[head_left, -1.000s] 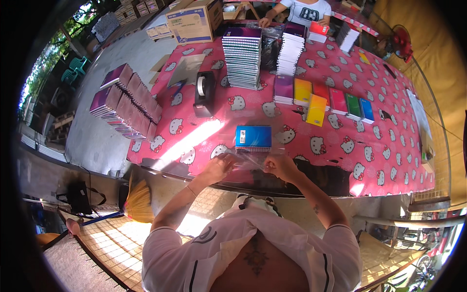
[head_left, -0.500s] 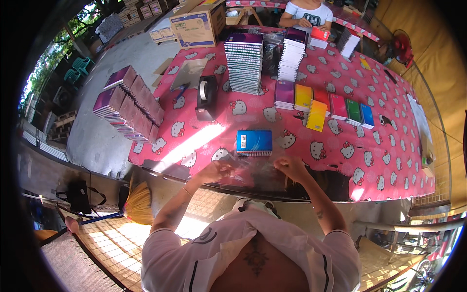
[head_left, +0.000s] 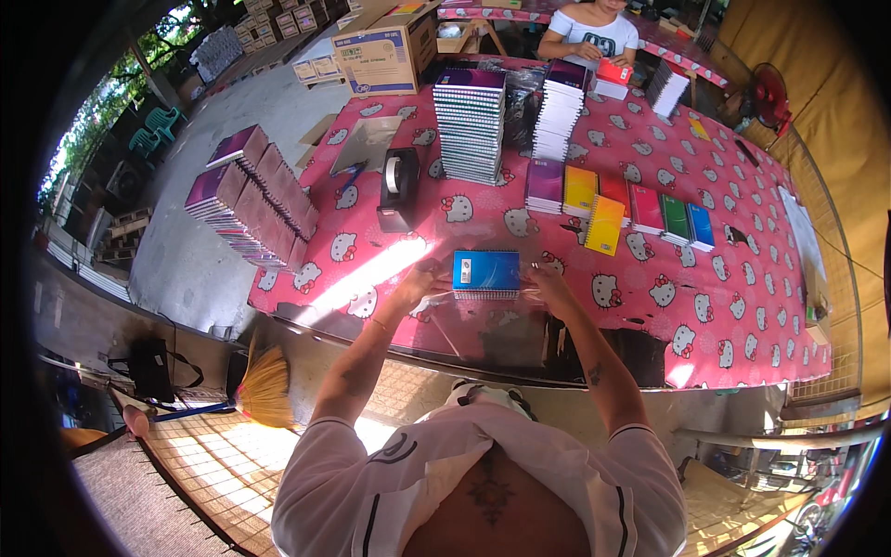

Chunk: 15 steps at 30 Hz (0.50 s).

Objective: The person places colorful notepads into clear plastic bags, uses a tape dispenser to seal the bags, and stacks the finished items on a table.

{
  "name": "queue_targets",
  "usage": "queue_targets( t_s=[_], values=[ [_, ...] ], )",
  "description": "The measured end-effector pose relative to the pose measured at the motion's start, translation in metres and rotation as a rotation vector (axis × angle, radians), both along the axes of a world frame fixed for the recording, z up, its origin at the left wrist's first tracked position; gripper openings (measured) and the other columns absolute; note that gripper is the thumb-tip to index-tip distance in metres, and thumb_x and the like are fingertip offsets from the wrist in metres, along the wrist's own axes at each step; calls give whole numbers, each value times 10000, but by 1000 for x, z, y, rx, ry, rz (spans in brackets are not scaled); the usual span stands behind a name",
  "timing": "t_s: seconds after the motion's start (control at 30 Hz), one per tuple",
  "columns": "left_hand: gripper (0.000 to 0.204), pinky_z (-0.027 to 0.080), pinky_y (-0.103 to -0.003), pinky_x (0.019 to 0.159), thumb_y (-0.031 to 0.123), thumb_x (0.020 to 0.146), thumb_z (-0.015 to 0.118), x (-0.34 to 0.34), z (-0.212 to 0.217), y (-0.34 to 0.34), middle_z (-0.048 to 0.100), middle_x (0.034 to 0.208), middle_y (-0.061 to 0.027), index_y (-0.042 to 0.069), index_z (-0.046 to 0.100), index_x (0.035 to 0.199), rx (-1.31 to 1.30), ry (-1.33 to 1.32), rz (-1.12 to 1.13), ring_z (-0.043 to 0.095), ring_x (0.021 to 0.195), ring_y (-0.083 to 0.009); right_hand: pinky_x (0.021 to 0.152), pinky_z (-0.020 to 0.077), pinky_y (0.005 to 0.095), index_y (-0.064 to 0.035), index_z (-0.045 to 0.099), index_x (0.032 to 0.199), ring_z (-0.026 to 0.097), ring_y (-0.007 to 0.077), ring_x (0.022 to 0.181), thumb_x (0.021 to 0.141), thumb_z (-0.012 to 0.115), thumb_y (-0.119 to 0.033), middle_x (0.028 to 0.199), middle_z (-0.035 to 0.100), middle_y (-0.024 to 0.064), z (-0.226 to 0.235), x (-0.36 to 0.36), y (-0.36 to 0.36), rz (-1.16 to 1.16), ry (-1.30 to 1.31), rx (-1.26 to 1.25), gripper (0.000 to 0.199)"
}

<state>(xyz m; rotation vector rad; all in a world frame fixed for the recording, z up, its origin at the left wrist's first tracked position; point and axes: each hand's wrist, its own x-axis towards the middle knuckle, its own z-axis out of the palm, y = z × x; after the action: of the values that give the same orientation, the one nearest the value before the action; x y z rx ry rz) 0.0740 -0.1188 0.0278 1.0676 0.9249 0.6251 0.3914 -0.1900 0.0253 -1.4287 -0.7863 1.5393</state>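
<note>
A small stack of spiral notebooks with a blue cover (head_left: pixel 486 269) lies in front of me near the table's front edge, its wire binding toward me. Clear plastic film (head_left: pixel 464 325) shines on the table around and in front of it. At the stack's left side my left hand (head_left: pixel 425 280) has its fingers bent in on the film. My right hand (head_left: pixel 548 283) is closed the same way at the right side. The film's edges are hard to make out between my fingers.
Beyond lie a black tape dispenser (head_left: pixel 399 190), tall notebook stacks (head_left: pixel 469 130) and a row of coloured notebooks (head_left: pixel 645 206). Purple-covered notebook stacks (head_left: pixel 251 204) stand at the left edge. A cardboard box (head_left: pixel 380 60) is at the back; a person (head_left: pixel 589 42) handles notebooks at the far side.
Both hands have moved forward, from in front of the blue notebook stack to its left and right sides. The stack itself stays in about the same place.
</note>
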Motion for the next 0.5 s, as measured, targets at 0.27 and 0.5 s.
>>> queue_targets(
  t_s=[0.27, 0.5],
  values=[
    [230, 546, -422, 945, 183, 987, 559, -5, 0, -10, 664, 1105, -226, -29, 556, 1076, 71, -168, -81, 677, 1042, -343, 732, 579, 321, 20, 563, 1179, 686, 201, 907, 987, 555, -196, 1041, 664, 129, -24, 4, 4, 67, 2, 59, 290],
    [238, 554, -386, 878, 196, 929, 626, -19, 4, -2, 682, 1058, -162, -4, 622, 1057, -29, 75, 17, 693, 956, -288, 928, 480, 460, -31, 568, 1218, 593, 293, 1117, 936, 621, -233, 1177, 611, 137, 30, -31, -37, -129, -903, 457, 351]
  ],
)
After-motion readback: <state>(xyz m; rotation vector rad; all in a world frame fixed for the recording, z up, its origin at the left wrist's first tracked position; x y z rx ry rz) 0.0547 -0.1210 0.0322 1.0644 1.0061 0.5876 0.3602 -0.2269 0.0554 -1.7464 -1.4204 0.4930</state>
